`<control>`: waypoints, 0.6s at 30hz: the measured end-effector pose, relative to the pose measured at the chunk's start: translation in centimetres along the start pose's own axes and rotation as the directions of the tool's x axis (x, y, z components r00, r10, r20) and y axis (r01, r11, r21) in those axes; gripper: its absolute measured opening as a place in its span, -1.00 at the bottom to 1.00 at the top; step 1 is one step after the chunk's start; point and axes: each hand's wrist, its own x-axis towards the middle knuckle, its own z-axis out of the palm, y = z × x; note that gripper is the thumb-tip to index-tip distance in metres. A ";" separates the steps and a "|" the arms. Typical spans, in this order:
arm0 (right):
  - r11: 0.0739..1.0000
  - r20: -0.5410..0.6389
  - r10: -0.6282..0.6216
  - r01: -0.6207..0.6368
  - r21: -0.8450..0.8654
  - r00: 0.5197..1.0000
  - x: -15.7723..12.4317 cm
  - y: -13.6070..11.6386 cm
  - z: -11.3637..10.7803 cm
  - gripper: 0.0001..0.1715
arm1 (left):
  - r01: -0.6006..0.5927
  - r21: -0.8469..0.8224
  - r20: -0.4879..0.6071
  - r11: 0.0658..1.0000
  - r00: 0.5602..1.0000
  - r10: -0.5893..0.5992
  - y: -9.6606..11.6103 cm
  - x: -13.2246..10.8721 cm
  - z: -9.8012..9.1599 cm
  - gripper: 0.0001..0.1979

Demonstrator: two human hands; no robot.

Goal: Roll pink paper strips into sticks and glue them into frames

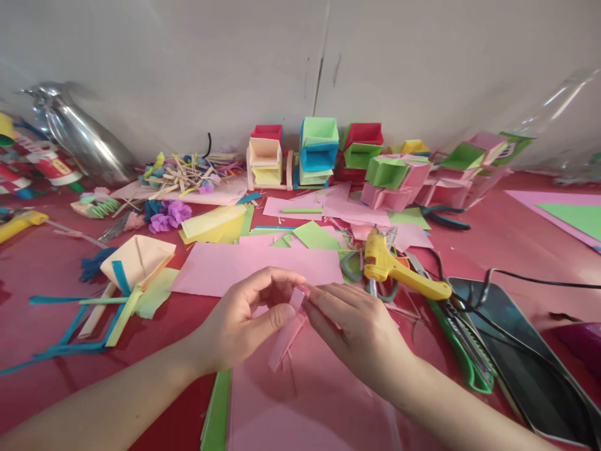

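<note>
My left hand [253, 316] pinches a folded pink paper strip [284, 338] between thumb and fingers. From the other side, the fingertips of my right hand [352, 319] press on the strip's upper end. Its lower end slants down to the left, above a large pink sheet [310, 401] lying on the red table. A green sheet [216, 407] peeks out under the left edge of that pink one. Just to the right of my right hand lies a yellow glue gun [399, 266], its nozzle pointing down and left.
Folded paper boxes [319, 138] stand along the wall. A green utility knife [462, 351] and a phone [521, 357] lie at right, crossed by a black cable. At left are paper strips [75, 344], a peach paper box [141, 257] and a metal jug [89, 131].
</note>
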 end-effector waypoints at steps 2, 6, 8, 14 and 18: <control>1.000 -0.003 -0.006 0.006 -0.003 1.000 0.0 0.0 -0.1 -0.82 | -0.021 0.044 0.002 0.999 1.000 0.021 0.1 0.0 0.0 -0.75; 1.000 0.029 0.002 -0.001 -0.017 1.000 0.0 -0.1 -0.2 -0.77 | -0.044 0.124 0.010 0.991 0.999 0.043 0.2 0.1 -0.1 -0.74; 1.000 0.040 0.003 -0.002 -0.024 0.999 0.1 -0.1 -0.2 -0.75 | -0.058 0.144 0.012 0.988 0.998 0.056 0.3 0.1 -0.2 -0.74; 0.999 0.052 -0.006 0.008 -0.033 0.999 0.0 -0.2 -0.2 -0.75 | -0.061 0.132 0.028 0.989 0.998 0.057 0.3 0.1 -0.3 -0.71; 0.999 0.057 -0.007 0.009 -0.031 0.998 -0.1 -0.2 -0.2 -0.75 | -0.028 0.103 0.014 0.994 1.000 0.027 0.2 0.0 -0.2 -0.66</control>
